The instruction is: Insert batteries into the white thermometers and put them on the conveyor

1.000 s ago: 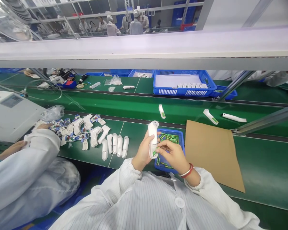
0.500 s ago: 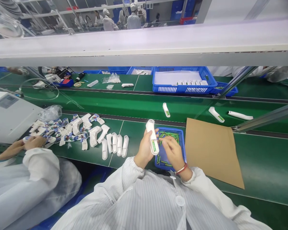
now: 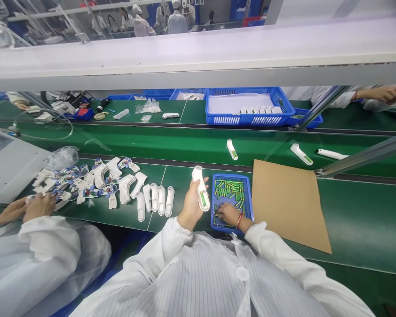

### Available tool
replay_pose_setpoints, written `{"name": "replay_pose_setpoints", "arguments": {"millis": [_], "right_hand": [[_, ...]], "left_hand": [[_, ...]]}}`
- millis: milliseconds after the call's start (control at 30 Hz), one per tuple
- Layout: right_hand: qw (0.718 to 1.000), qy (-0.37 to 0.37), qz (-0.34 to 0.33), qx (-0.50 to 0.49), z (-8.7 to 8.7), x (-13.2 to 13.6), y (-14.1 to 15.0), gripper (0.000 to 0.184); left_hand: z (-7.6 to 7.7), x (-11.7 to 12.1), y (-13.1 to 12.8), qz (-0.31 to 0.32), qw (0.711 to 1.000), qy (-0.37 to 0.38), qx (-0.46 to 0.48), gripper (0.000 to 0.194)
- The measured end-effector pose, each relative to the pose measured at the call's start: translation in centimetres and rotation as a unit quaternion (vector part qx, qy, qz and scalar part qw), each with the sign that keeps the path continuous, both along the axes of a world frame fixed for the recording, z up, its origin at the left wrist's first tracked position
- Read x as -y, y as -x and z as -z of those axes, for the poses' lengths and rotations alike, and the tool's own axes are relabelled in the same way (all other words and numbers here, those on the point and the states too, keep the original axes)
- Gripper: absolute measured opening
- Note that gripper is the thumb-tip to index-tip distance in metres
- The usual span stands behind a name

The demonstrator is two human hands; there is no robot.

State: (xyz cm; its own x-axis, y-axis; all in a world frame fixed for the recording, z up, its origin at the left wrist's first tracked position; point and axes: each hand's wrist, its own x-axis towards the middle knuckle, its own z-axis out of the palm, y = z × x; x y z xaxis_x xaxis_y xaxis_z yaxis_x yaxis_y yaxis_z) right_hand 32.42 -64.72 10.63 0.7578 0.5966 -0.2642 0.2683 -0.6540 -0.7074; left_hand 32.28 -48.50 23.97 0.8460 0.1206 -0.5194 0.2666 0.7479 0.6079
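Clasping a thermometer (image 3: 201, 190) in the left hand (image 3: 190, 206), long axis pointing away, right hand (image 3: 226, 214) narrowly curled on batteries (image 3: 231, 191) in a tray (image 3: 249, 198) just beside it.

Single head-worn cam, facing forward and down over the striped smock (image 3: 198, 277), close above the left hand (image 3: 190, 207) and right hand (image 3: 227, 215) at the green conveyor belt (image 3: 359, 215); far row of workers (image 3: 177, 22) along frame top.

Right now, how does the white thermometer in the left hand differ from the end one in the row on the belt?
The held thermometer is raised in the left hand, tilted; the end thermometer lies on the green belt. The held one shows a green battery; the end one shows only white. Both have white plastic bodies.
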Motion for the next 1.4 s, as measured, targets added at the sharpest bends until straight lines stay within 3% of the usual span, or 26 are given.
{"name": "replay_pose_setpoints", "arguments": {"millis": [100, 167, 233, 300, 433, 567, 700, 867, 1000, 1133, 1233, 1400], "right_hand": [[0.995, -0.062, 0.077, 0.006, -2.8, 1.0, -0.5, 0.021], [0.979, -0.166, 0.119, -0.014, -5.3, 1.2, -0.5, 0.024], [0.938, -0.308, 0.153, -0.043, -7.9, 1.0, -0.3, 0.019], [0.900, -0.398, 0.175, -0.037, -10.4, 0.5, 0.1, 0.015], [0.887, -0.404, 0.208, 0.080, -13.4, -0.7, 1.0, 0.011], [0.887, -0.412, 0.182, 0.105, -14.3, -1.5, 1.7, 0.011], [0.917, -0.316, 0.096, 0.225, -14.8, -1.8, 2.1, 0.017], [0.921, -0.253, 0.016, 0.294, -15.4, -1.4, 2.4, 0.028], [0.922, -0.276, 0.028, 0.271, -15.4, -1.3, 2.2, 0.022], [0.926, -0.321, 0.056, 0.194, -15.3, -1.4, 1.7, 0.010], [0.931, -0.341, 0.059, 0.114, -15.3, -1.5, 1.4, 0.012], [0.945, -0.307, 0.056, 0.101, -15.5, -1.5, 1.6, 0.014]], "left_hand": [[-0.3, -0.1, 0.0, -0.005, 1.000, -0.006, 0.015, 0.033], [-0.7, 0.1, 0.1, -0.004, 1.000, -0.004, 0.023, 0.032], [-1.1, 0.4, 0.2, 0.001, 1.000, 0.000, 0.029, 0.031], [-1.4, 0.9, 0.3, 0.009, 0.999, 0.004, 0.035, 0.029], [-1.9, 1.5, 0.5, 0.009, 0.999, 0.013, 0.044, 0.027], [-1.9, 1.5, 0.6, 0.000, 0.999, 0.026, 0.040, 0.028], [-1.9, 1.4, 0.8, -0.013, 0.998, 0.027, 0.052, 0.025], [-2.3, 1.3, 1.1, -0.022, 0.995, -0.016, 0.093, 0.025], [-2.6, 1.5, 1.3, -0.029, 0.990, -0.054, 0.127, 0.027], [-2.9, 1.8, 1.4, -0.014, 0.986, -0.040, 0.163, 0.021], [-2.9, 1.8, 1.5, 0.018, 0.985, -0.019, 0.173, 0.017], [-2.8, 1.9, 1.4, 0.018, 0.986, -0.025, 0.163, 0.016]]}}
